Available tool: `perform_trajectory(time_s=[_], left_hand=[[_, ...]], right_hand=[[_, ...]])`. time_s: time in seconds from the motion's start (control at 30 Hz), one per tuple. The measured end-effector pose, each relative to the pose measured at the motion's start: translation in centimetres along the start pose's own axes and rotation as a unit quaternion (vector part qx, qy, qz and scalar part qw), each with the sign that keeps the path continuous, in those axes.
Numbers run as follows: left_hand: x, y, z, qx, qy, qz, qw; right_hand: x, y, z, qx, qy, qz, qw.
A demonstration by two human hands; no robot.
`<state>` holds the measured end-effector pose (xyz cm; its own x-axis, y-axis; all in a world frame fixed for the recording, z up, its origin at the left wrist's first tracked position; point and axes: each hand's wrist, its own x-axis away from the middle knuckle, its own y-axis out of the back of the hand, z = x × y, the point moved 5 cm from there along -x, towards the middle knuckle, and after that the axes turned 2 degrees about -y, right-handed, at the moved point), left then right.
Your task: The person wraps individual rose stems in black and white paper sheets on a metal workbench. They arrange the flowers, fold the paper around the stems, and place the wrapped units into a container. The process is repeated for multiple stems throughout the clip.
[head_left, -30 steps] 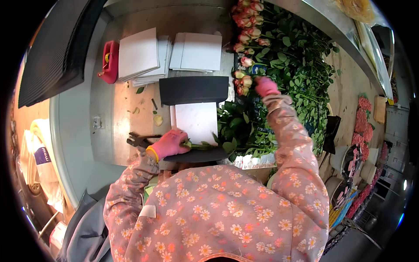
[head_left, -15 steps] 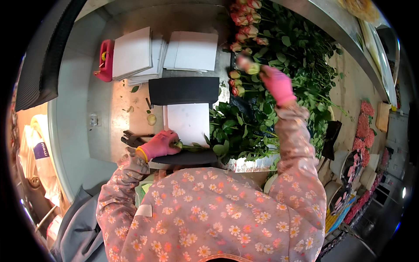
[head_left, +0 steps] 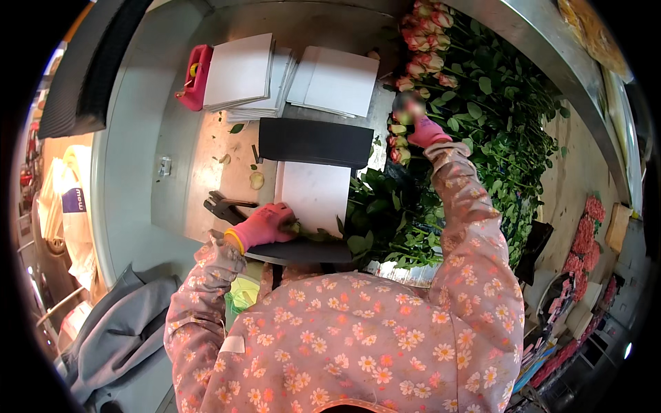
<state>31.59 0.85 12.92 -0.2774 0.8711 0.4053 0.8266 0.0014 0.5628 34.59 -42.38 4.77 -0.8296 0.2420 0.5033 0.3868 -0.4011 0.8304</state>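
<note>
While the big heap of leafy roses (head_left: 482, 117) fills the table to the right of the white sheet (head_left: 313, 196), the black sheet (head_left: 315, 142) lies just beyond that white sheet; the left hand (head_left: 265, 224), in a pink glove, is closed around green stem ends (head_left: 313, 234) at the white sheet's near edge. Right of the sheet's far corner, the right hand (head_left: 427, 131) pinches a blurred rose head (head_left: 407, 107) above the heap; dark cutters (head_left: 224, 205) lie left of the sheet.

We note pink gloves on left hand (head_left: 265, 224) and right hand (head_left: 427, 131), pink floral sleeves (head_left: 475, 227), white sheets (head_left: 313, 196), black board (head_left: 315, 142), green foliage (head_left: 496, 117), pink-cream roses (head_left: 423, 41).
</note>
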Motion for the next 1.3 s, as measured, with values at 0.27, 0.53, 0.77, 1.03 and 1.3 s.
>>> perform_trajectory(time_s=[0.27, 0.53, 0.77, 1.03, 1.3], left_hand=[[0.4, -0.6, 0.7, -0.001, 0.031, 0.007, 0.999], [-0.2, -0.7, 2.1, -0.010, -0.033, 0.035, 0.999], [-0.9, -0.6, 1.9, -0.043, -0.071, 0.035, 0.996], [-1.3, -1.3, 2.6, -0.019, -0.071, 0.039, 0.997], [-1.2, -1.3, 3.4, -0.017, -0.106, 0.024, 0.994]], right_hand=[[12.2, 12.7, 1.7, -0.188, 0.060, -0.332, 0.922], [33.2, 18.0, 15.2, -0.201, 0.124, -0.399, 0.886], [22.4, 3.2, 10.2, 0.009, 0.039, -0.114, 0.993], [33.6, 16.3, 11.4, -0.081, -0.038, -0.376, 0.922], [22.8, 0.1, 23.4, -0.014, 0.098, 0.040, 0.994]])
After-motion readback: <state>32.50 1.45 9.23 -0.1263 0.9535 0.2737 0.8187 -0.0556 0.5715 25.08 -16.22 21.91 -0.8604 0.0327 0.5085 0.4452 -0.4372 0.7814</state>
